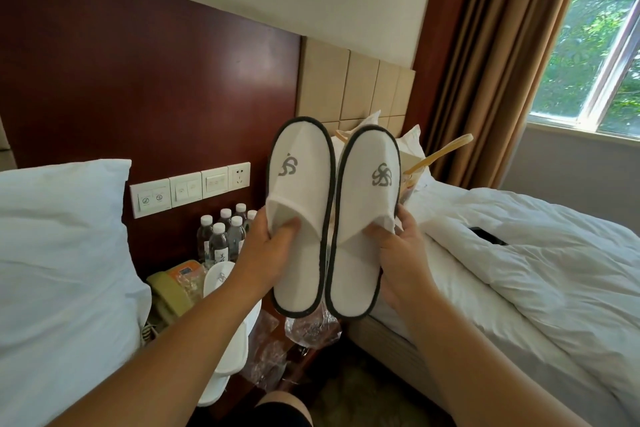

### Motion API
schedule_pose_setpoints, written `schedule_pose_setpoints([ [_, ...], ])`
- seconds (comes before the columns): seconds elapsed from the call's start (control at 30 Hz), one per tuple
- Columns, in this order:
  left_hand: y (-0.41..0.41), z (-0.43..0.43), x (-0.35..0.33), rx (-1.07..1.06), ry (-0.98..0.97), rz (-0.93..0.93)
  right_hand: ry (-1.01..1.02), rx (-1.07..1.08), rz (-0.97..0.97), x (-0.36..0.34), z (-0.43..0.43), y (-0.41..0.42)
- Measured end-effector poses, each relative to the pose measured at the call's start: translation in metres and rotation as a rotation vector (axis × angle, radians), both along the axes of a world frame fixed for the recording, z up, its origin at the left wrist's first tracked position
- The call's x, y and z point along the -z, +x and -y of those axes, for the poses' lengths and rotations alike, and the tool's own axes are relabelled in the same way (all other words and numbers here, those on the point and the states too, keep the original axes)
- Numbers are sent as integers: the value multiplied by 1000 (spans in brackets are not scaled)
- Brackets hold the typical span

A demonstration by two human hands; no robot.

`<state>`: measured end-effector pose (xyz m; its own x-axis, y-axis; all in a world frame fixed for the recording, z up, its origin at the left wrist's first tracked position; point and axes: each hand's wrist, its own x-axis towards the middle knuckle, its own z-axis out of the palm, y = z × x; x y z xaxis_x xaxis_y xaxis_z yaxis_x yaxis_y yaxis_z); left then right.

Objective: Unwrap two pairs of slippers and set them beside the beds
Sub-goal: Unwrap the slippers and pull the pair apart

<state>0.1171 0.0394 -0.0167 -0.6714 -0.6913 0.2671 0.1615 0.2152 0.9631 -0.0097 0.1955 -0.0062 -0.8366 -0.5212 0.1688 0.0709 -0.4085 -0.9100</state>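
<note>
**A:** Where are the slippers?

**B:** One pair is unwrapped and held up in mid-air, between the two beds. The left slipper [300,198] and the right slipper [366,211] stand side by side, toes up and uppers facing the camera. Their dark-trimmed edges are touching or nearly so.

**A:** How do the hands sit?

**B:** Both forearms reach up from the near edge and angle inward. The left hand [272,255] grips the left slipper at its middle. Its thumb is tucked into the mouth of the upper, and its fingers [260,216] wrap round behind the sole. The right hand [400,253] mirrors it on the right slipper: thumb at the opening, fingers [403,218] curled round the far edge. Both grips are closed firmly on the slippers.

**A:** And the other pair?

**B:** A second pair [227,329] of white slippers lies low on the left, on the bedside surface [267,305] under the left forearm. I cannot tell whether it is wrapped. Crumpled clear plastic [311,326] lies just right of it, below the raised heels.

**A:** Anything else nearby?

**B:** Water bottles [225,232] and a telephone [171,295] stand farther back on the surface. A white pillow [59,253] lies on the left, and the right bed [519,281] has a rumpled duvet.
</note>
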Motion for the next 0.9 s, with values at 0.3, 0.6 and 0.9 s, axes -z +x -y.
schedule_pose_setpoints([
  [0.3,-10,-35,14,35,17,318,-30,-182,148,15,3,12],
  [0.6,-4,-50,-7,112,-89,56,-2,-148,150,18,-8,16],
  [0.9,-17,-60,4,130,-186,-103,-40,-6,128,-6,-32,23],
])
